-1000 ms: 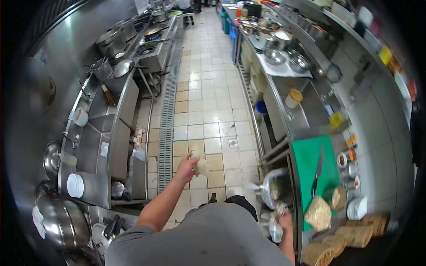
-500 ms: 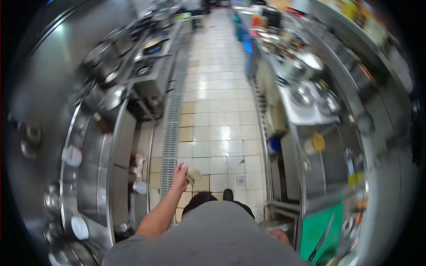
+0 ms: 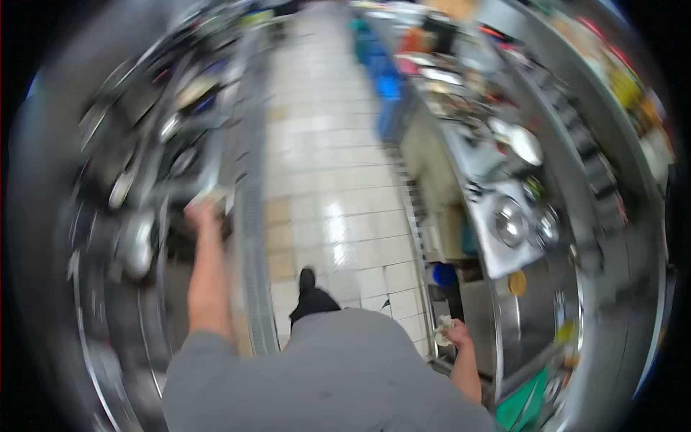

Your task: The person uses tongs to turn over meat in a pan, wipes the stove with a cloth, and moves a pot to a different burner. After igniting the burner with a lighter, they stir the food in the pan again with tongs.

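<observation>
Right hand (image 3: 456,333) pinches a crumpled cloth (image 3: 443,330), best kept clear of the sink cabinet (image 3: 480,309) alongside; left hand (image 3: 202,212) too blurred to tell its grip.

Your left hand (image 3: 204,211) is left of the drain grate (image 3: 253,209); your right hand (image 3: 456,333), left of the sink (image 3: 533,324). Beyond the sink, bowls (image 3: 509,222) stand on the tabletop (image 3: 498,263).
</observation>
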A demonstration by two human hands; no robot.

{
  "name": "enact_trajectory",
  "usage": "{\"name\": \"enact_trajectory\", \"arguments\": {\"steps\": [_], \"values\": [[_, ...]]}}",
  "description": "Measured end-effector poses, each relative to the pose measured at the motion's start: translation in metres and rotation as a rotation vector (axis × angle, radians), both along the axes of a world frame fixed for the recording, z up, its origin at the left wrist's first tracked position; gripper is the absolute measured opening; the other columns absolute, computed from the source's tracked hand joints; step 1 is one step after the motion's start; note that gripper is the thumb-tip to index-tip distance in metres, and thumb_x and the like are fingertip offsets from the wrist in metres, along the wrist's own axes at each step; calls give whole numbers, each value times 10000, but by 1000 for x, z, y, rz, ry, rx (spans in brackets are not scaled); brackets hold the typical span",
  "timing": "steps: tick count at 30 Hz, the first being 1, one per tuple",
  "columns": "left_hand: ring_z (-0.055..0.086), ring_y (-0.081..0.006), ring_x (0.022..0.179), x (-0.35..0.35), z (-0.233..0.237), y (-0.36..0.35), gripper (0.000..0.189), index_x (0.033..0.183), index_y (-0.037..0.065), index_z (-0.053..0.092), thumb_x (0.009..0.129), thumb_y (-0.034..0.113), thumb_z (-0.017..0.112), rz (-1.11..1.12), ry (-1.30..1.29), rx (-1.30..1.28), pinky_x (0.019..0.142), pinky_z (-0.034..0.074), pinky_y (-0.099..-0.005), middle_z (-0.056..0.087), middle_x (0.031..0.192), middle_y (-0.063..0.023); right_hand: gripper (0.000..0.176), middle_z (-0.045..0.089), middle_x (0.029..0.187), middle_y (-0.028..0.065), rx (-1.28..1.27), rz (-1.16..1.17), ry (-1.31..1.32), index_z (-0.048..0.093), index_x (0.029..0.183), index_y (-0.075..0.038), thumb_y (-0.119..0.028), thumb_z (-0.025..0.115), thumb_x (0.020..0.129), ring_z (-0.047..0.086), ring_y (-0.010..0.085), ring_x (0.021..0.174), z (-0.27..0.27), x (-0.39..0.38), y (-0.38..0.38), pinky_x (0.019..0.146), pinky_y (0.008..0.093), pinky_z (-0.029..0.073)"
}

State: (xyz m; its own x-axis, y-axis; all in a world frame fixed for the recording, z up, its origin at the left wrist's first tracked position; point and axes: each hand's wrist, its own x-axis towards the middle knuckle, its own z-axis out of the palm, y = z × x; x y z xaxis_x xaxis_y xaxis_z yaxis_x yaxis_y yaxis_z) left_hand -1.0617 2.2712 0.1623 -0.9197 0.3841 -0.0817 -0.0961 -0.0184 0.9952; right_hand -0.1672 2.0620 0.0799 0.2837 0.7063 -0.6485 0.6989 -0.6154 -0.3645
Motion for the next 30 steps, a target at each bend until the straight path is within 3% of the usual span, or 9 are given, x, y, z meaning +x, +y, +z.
{"name": "enact_trajectory", "arguments": {"steps": [1, 5, 6, 9, 13, 16, 19, 23, 30], "values": [[672, -221, 851, 22, 72, 21, 340, 1117, 8, 660, 792, 84, 729, -95, -65, -209, 699, 556, -375, 694, 1047, -128, 562, 638, 1231, 189, -54, 4, -115, 602, 1296, -47, -283, 757, 810, 615, 274, 1111, -37, 18, -22, 965, 415, 496], [604, -358, 1173, -151, -81, 142, 678, 1441, 42, 462, 846, 266, 698, -240, 0, -540, 966, 521, -453, 562, 1360, -221, 579, 690, 1146, 148, -358, -564, -64, 642, 1208, 20, -313, 792, 759, 654, 233, 1048, 56, -50, -85, 880, 413, 539], [560, -367, 1234, -150, -86, 162, 743, 1465, 57, 436, 825, 352, 670, -302, 181, -954, 1017, 470, -471, 548, 1387, -207, 523, 690, 1150, 139, -383, -96, -90, 679, 1151, 7, -302, 800, 747, 660, 207, 1033, 21, -24, -137, 853, 396, 547], [471, -411, 1325, -139, -99, 185, 886, 1558, 203, 288, 789, 448, 654, -196, 344, -1487, 1065, 397, -512, 473, 1454, -230, 487, 714, 1139, 146, -348, -761, -238, 724, 1122, -39, -379, 753, 774, 687, 275, 1008, 52, -85, -219, 891, 421, 530], [606, -416, 1152, -22, -33, 185, 806, 1522, 243, 335, 789, 374, 644, 372, 497, -1243, 870, 498, -554, 515, 1378, -266, 355, 735, 987, 168, 85, -835, 3, 738, 975, -17, -309, 734, 772, 696, 263, 957, 65, -176, -295, 864, 437, 528], [605, -436, 1131, 97, -32, 211, 743, 1479, 104, 389, 797, 209, 664, -277, 725, -1093, 918, 491, -511, 524, 1359, -281, 187, 725, 866, 130, 187, -184, -401, 723, 834, -55, -236, 695, 802, 694, 252, 814, 32, -225, -315, 767, 428, 546], [412, -419, 1344, 208, -110, 279, 803, 1485, -41, 326, 803, 143, 708, -712, 1130, -721, 1151, 311, -453, 427, 1446, -280, 179, 723, 858, 115, 30, -483, -156, 718, 814, -54, -232, 697, 806, 694, 257, 804, 34, -254, -241, 744, 434, 549], [373, -431, 1339, 423, 25, 412, 792, 1513, 33, 286, 844, 89, 705, -1148, 1036, -41, 1099, 369, -476, 381, 1430, -279, 174, 721, 848, 96, -21, -803, -10, 710, 787, -53, -225, 699, 810, 693, 264, 792, 84, -257, -103, 714, 441, 553], [584, -342, 1055, 687, 235, 644, 574, 1388, 1, 471, 878, 144, 694, -1160, 1005, 713, 908, 480, -397, 563, 1241, -226, 502, 707, 992, 168, 449, -1471, 428, 615, 1143, 87, -239, 758, 789, 694, 271, 862, -87, -190, -30, 744, 415, 570]]}}
